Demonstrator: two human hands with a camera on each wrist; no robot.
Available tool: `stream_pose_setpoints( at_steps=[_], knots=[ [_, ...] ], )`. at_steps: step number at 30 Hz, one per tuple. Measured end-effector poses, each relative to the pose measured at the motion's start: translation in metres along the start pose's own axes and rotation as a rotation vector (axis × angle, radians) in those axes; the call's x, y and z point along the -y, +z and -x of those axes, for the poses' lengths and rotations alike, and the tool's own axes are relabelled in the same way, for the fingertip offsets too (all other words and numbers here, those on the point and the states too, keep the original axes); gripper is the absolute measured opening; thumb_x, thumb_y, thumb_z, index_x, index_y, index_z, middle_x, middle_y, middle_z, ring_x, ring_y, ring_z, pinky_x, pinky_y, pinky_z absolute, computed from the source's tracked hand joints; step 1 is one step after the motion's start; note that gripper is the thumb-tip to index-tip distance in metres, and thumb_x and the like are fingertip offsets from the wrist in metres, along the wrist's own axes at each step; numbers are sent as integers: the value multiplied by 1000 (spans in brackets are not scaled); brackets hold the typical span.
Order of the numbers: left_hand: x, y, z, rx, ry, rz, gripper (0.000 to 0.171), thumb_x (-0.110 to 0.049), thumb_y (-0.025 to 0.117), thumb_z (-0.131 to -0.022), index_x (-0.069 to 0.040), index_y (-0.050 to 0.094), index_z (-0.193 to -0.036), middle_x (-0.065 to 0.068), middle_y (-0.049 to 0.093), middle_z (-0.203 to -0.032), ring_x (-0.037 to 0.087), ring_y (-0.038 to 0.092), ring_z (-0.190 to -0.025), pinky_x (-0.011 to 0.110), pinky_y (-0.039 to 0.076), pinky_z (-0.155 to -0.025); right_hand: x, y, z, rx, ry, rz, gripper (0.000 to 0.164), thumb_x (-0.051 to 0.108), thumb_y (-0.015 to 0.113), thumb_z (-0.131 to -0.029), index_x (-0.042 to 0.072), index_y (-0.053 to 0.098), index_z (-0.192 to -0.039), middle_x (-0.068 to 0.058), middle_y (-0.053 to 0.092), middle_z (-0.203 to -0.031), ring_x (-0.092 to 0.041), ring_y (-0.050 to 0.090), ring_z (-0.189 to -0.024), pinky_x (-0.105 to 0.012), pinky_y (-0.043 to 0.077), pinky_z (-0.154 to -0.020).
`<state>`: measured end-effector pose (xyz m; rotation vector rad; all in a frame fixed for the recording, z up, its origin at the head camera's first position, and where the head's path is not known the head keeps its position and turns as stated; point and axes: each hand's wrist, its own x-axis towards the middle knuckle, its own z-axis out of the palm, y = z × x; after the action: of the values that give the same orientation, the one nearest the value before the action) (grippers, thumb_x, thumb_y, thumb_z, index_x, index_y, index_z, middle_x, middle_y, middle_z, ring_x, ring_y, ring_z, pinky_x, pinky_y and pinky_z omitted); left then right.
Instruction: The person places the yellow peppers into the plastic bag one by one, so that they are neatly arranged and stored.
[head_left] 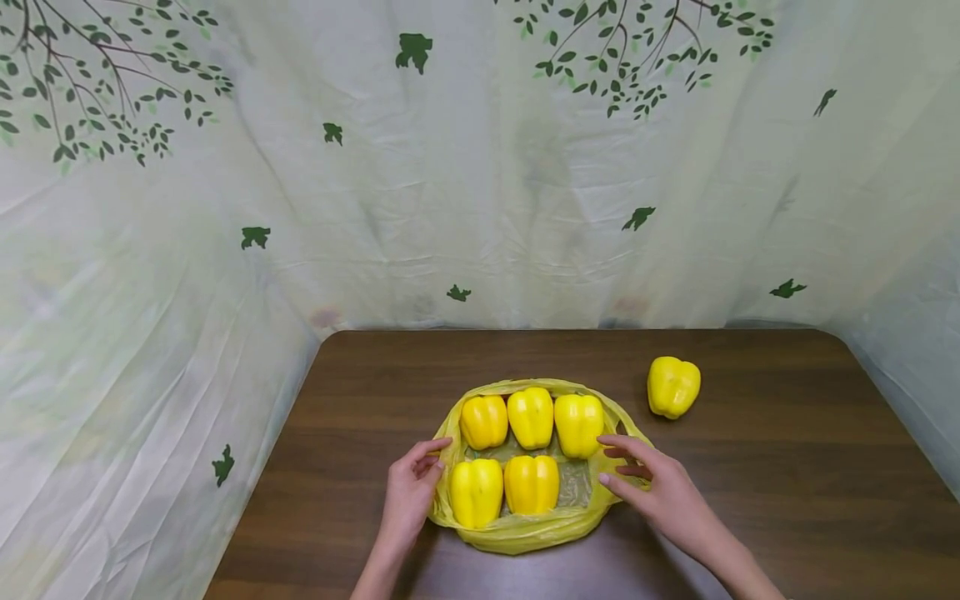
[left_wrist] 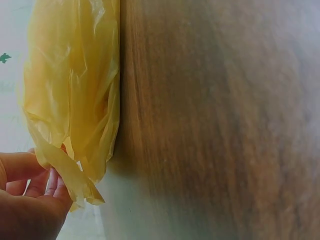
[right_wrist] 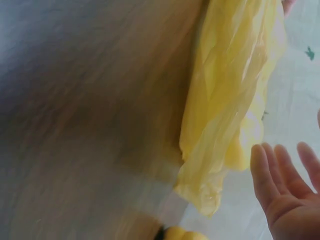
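A yellow plastic bag [head_left: 517, 543] lies on the table with its mouth spread wide. Inside are several yellow bell peppers [head_left: 531, 417], three in the back row and two in front. At the bag's left side my left hand [head_left: 411, 493] pinches the rim; in the left wrist view the fingers curl round a loose strip of the film. My right hand [head_left: 658, 492] hovers by the right rim, fingers and thumb spread and holding nothing. The right wrist view shows the right hand [right_wrist: 290, 192] apart from the bag's film [right_wrist: 220, 115].
One more yellow bell pepper [head_left: 673, 387] sits outside the bag, at the back right of the dark wooden table [head_left: 787, 467]. Behind and to both sides hangs a pale curtain [head_left: 480, 208] printed with leaves and branches.
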<state>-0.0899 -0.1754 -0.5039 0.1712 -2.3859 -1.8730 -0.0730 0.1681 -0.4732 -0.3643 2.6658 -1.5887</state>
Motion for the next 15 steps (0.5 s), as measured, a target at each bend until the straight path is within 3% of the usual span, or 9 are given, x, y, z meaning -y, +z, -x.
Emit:
stream_pose_setpoints(
  at_steps=[6,15],
  knots=[
    [-2,0,1,1,-9,-15,33,14,58,-88,-1,71,-114,14,66,-115,26,61,-93,21,49,-78,-7,-8,7,-77,-25,25,43,19,76,-87,12,63,-127,-7,64,-121,-28,63,-105,-39,55,-82],
    [-37,-1,11,18,-10,-31,31,18,56,-86,7,69,-113,22,65,-112,35,60,-92,22,49,-78,-22,-21,12,-183,-107,19,36,9,73,-88,8,64,-123,-6,65,-120,-24,63,-100,-22,53,-80]
  ],
)
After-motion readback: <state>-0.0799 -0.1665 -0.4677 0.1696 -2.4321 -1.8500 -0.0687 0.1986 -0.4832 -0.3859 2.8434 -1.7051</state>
